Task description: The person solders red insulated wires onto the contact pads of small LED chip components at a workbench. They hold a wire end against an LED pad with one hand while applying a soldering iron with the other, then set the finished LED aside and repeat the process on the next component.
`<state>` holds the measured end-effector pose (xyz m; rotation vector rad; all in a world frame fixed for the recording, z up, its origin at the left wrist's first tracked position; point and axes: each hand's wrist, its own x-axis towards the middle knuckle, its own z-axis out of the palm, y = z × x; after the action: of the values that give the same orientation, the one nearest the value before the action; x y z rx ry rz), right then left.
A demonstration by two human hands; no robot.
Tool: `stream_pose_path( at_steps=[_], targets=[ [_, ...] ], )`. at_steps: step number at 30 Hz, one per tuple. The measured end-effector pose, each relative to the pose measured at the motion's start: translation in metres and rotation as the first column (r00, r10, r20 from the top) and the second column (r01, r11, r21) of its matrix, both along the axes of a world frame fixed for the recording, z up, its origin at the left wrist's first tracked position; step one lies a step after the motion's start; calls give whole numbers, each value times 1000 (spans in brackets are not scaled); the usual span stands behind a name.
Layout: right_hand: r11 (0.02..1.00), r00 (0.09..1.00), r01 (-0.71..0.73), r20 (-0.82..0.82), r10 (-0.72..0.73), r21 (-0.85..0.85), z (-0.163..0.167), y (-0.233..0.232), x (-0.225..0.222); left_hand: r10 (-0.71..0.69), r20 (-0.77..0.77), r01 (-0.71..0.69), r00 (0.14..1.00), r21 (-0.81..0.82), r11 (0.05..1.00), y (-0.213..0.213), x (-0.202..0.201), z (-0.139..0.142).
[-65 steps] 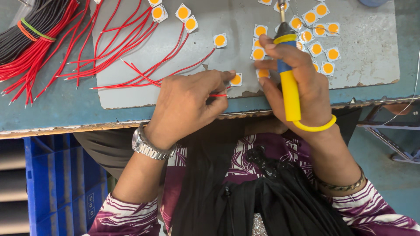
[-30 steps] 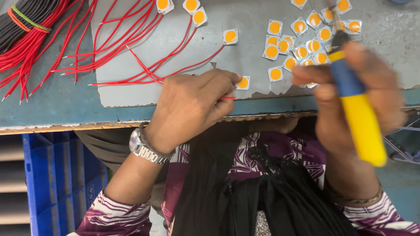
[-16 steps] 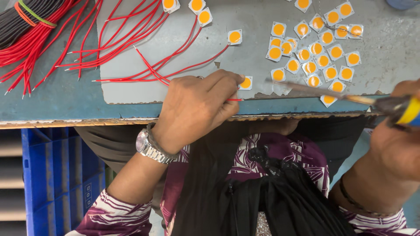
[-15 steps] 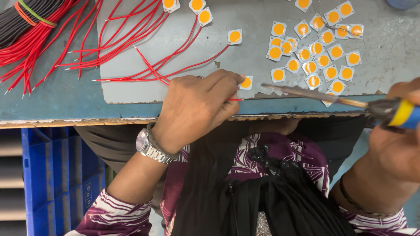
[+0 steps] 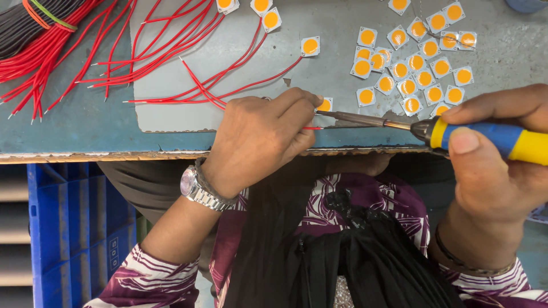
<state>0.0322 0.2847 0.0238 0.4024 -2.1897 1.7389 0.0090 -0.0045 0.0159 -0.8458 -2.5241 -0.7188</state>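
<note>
The soldering iron (image 5: 434, 128) lies almost level across the near edge of the tabletop (image 5: 85, 128), its long axis running from the 3 o'clock side toward 9 o'clock, with the thin metal tip pointing left and a touch away from the person. The right hand (image 5: 496, 165) has its grip clamped on the blue and yellow handle, thumb laid flat along the near side and fingers curled over the top. The tip ends just at the fingertips of the left hand (image 5: 257, 140), beside a small square chip (image 5: 325, 105) with an orange disc that sits at the near edge of the grey mat (image 5: 319, 74). The left hand rests knuckles up, its grip pinched together on the end of a red wire (image 5: 311, 128) whose short bare stretch sticks out toward 3 o'clock, meeting the iron's tip. A metal wristwatch (image 5: 197, 185) sits on that wrist. At about 1 o'clock from the iron a loose cluster of orange-centred chips (image 5: 414, 63) lies on the mat, some overlapping. Toward 10 and 11 o'clock, red wires (image 5: 171, 51) fan across the mat, several already joined to chips, and a bundle of dark wires (image 5: 34, 25) lies at the far left corner. Below the tabletop edge at 8 o'clock stands a blue plastic crate (image 5: 74, 222); I cannot tell what is in it.
</note>
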Motion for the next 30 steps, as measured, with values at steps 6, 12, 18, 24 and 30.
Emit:
stream_pose_path(
  at_steps=[6,12,18,24,30],
  targets=[
    [1000,1000,2,9,-3,21,6,-5,0,-4,2,4,1000,-15,1000,0,1,2],
    [998,999,-31,28,29,55,10,-3,-7,-7,8,7,1000,-23,1000,-1,1,1],
    [992,999,-47,29,44,114,13,-1,-7,-13,6,13,1000,-8,1000,0,0,1],
    [990,998,-52,35,47,132,15,-1,-8,-11,1,11,1000,12,1000,0,-1,1],
    [988,998,-52,30,48,146,19,-5,-10,-1,-13,1,1000,21,1000,1,-1,1]
  ],
)
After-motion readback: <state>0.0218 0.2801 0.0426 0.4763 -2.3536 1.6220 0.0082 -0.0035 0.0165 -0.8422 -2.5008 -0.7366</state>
